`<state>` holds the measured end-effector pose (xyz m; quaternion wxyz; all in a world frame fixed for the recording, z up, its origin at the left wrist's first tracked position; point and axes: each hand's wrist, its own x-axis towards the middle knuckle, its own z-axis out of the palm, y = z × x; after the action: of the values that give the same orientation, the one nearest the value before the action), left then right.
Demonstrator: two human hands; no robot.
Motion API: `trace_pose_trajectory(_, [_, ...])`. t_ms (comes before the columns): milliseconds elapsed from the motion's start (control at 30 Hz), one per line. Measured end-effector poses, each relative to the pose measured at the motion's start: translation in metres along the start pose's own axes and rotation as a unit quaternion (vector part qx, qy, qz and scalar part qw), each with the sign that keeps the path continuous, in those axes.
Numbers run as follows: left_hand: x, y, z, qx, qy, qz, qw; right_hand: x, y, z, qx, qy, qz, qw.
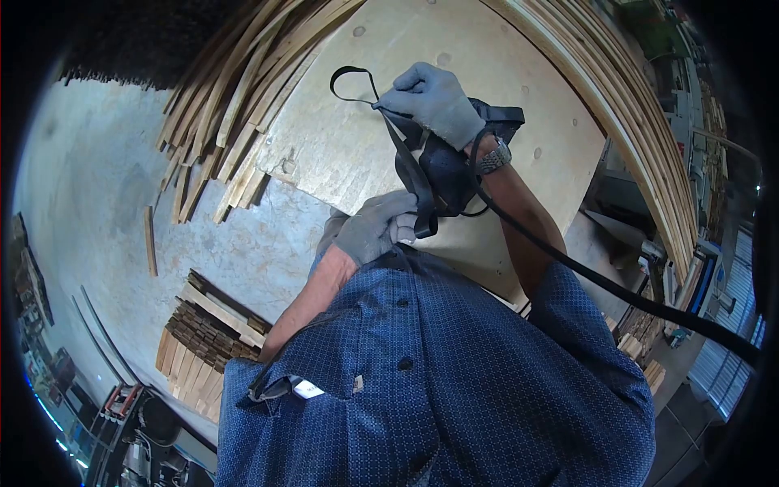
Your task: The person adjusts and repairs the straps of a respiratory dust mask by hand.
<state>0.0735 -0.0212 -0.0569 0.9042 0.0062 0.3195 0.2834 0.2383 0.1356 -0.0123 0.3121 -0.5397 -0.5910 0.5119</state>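
The grey-gloved right hand (430,101) and grey-gloved left hand (373,227) grasp a flat black strap (411,169), seemingly straightening it; next needs gentle tension.

Woodworking shop, wooden strips (235,89), stacked slats (199,341)

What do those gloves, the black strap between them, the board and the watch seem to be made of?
Gloves: grey, matte, wrinkling, so probably fabric, possibly coated.
Black strap: flat and bending, with a slight sheen, perhaps woven synthetic or leather.
Board: pale wood, apparently unpainted, showing knot-like marks; possibly plywood.
Watch: shiny silvery linked band, likely metal.
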Motion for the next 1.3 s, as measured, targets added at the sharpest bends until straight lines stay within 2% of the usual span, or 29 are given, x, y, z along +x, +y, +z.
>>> trace_pose_trajectory(67, [0.002, -0.003, 0.002, 0.002, -0.013, 0.010, 1.000, 0.000, 0.001, 0.002, 0.007, 0.006, 0.004, 1.000])
trace_pose_trajectory(167, [-0.002, -0.001, 0.023, -0.011, 0.037, 0.013, 0.999, -0.003, 0.002, 0.006, -0.010, 0.021, 0.001, 1.000])
trace_pose_trajectory(233, [-0.001, -0.003, 0.021, 0.096, 0.062, 0.024, 0.993, -0.006, -0.001, 0.011, -0.033, 0.030, -0.006, 0.999])
trace_pose_trajectory(267, [0.000, -0.005, 0.021, 0.095, 0.063, 0.023, 0.993, -0.010, -0.003, 0.015, -0.060, 0.031, -0.020, 0.998])
trace_pose_trajectory(333, [0.001, -0.004, 0.031, 0.221, 0.165, 0.023, 0.961, -0.010, 0.006, 0.027, -0.072, 0.029, -0.048, 0.996])
trace_pose_trajectory(367, [0.003, -0.006, 0.030, 0.222, 0.165, 0.022, 0.961, -0.009, 0.010, 0.032, -0.071, 0.030, -0.047, 0.996])
trace_pose_trajectory(467, [0.011, -0.011, 0.023, 0.244, 0.197, 0.032, 0.949, -0.008, 0.008, 0.041, -0.201, 0.015, -0.068, 0.977])
trace_pose_trajectory(533, [0.011, -0.011, 0.016, 0.287, 0.193, 0.025, 0.938, -0.007, 0.007, 0.044, -0.219, 0.002, -0.056, 0.974])
trace_pose_trajectory(567, [0.011, -0.012, 0.012, 0.288, 0.194, 0.023, 0.937, -0.006, 0.007, 0.045, -0.239, -0.012, -0.047, 0.970])
trace_pose_trajectory(633, [0.013, -0.013, 0.008, 0.203, 0.161, 0.013, 0.966, -0.003, 0.016, 0.045, -0.239, -0.016, -0.039, 0.970])
trace_pose_trajectory(800, [0.013, -0.015, 0.000, 0.144, 0.128, -0.010, 0.981, -0.008, 0.029, 0.043, -0.256, -0.022, -0.033, 0.966])
trace_pose_trajectory(867, [0.012, -0.013, 0.001, 0.113, 0.124, -0.008, 0.986, -0.015, 0.030, 0.041, -0.255, 0.045, -0.076, 0.963])
trace_pose_trajectory(900, [0.013, -0.011, 0.001, 0.100, 0.120, -0.015, 0.988, -0.022, 0.029, 0.037, -0.254, 0.048, -0.074, 0.963])
trace_pose_trajectory(967, [0.012, -0.008, 0.003, 0.088, 0.115, -0.022, 0.989, -0.045, 0.022, 0.021, -0.262, 0.132, -0.216, 0.931])
trace_pose_trajectory(1000, [0.009, -0.007, 0.005, 0.083, 0.105, -0.017, 0.991, -0.061, 0.014, 0.017, -0.289, 0.189, -0.276, 0.897])
trace_pose_trajectory(1033, [0.008, -0.007, 0.007, 0.077, 0.095, -0.011, 0.992, -0.082, 0.012, 0.016, -0.289, 0.190, -0.274, 0.897])
trace_pose_trajectory(1100, [0.005, -0.006, 0.005, 0.076, 0.087, -0.008, 0.993, -0.122, 0.012, 0.016, -0.228, 0.151, -0.125, 0.954])
trace_pose_trajectory(1200, [0.002, -0.006, 0.009, 0.087, 0.087, 0.004, 0.992, -0.172, 0.031, 0.023, -0.245, 0.102, -0.166, 0.950])
trace_pose_trajectory(1233, [0.000, -0.007, 0.010, 0.097, 0.096, 0.014, 0.990, -0.185, 0.036, 0.029, -0.144, 0.107, -0.061, 0.982])
trace_pose_trajectory(1267, [0.000, -0.007, 0.009, 0.099, 0.096, 0.014, 0.990, -0.193, 0.041, 0.031, -0.039, 0.109, 0.043, 0.992])
trace_pose_trajectory(1300, [0.000, -0.006, 0.008, 0.114, 0.078, 0.012, 0.990, -0.195, 0.041, 0.030, -0.038, 0.110, 0.042, 0.992])
